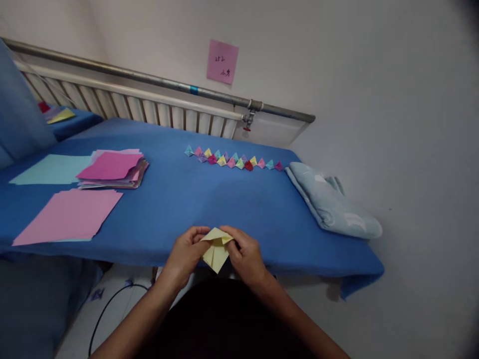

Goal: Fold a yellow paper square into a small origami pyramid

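Blue cloth covers the table (pixel 179 199) I watch from afar: pink sheets (pixel 69 214) and a paper stack (pixel 112 169) lie at left, a row of small folded pieces (pixel 234 159) sits farther back, a folded towel (pixel 333 204) rests at right. At the near edge my left hand (pixel 187 252) and right hand (pixel 245 254) each pinch the upper corners of a yellow fold (pixel 216 249), held just above the cloth. I judge it light, thin and easily creased, best gripped by its edges.
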### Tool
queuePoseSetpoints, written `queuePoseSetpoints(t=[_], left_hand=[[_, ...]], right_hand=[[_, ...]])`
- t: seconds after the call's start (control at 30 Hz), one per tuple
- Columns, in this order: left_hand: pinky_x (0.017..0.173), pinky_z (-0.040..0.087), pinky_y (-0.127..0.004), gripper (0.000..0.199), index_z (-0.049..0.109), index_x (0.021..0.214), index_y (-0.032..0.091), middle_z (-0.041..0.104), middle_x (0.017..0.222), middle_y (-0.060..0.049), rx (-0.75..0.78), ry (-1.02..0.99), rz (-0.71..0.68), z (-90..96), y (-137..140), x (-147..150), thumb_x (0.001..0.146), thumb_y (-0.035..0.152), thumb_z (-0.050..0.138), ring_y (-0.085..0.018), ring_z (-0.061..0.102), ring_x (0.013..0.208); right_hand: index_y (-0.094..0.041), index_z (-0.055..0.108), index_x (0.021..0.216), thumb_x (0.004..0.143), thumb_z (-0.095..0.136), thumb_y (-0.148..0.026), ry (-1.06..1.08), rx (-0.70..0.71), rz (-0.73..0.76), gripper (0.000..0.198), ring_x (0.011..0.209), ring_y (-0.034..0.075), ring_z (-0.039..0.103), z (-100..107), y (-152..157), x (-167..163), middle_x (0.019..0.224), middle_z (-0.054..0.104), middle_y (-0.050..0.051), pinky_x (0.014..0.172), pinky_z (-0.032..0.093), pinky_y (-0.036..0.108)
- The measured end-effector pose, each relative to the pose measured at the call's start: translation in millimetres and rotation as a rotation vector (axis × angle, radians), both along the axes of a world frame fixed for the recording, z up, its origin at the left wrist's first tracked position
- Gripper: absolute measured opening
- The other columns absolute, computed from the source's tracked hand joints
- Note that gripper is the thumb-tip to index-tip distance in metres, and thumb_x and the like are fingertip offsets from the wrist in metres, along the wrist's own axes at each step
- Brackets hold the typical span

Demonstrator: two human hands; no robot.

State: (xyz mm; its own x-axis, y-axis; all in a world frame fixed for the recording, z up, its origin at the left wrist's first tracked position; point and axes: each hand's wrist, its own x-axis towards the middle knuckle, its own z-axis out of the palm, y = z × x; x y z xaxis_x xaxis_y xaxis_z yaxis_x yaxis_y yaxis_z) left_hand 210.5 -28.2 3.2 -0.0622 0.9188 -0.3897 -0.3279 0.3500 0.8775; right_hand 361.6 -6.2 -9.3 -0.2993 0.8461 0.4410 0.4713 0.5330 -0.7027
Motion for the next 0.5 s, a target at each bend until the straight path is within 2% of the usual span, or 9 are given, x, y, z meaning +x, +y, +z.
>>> queuePoseSetpoints(t=[0.3,0.5], left_hand=[[0.047,0.042,-0.022,0.029,0.054,0.090,0.016,0.062,0.062,0.002,-0.025,0.059,-0.040,10.7,9.1,-3.6,0.064,0.025,0.064,-0.010,0.055,0.049],[0.049,0.043,-0.022,0.024,0.057,0.083,0.017,0.061,0.059,0.002,0.020,0.173,-0.031,5.0,13.0,-4.0,0.061,0.024,0.063,-0.011,0.057,0.050]], right_hand=[[-0.021,0.067,0.093,0.091,0.046,-0.023,0.000,-0.070,-0.027,0.021,0.079,0.016,0.064,16.2,4.5,-6.1,0.087,0.070,0.003,0.073,0.050,0.028],[-0.021,0.065,0.102,0.089,0.043,-0.018,-0.103,0.058,0.015,0.026,0.084,0.017,0.064,12.8,2.6,-6.8,0.092,0.069,0.005,0.076,0.050,0.029]])
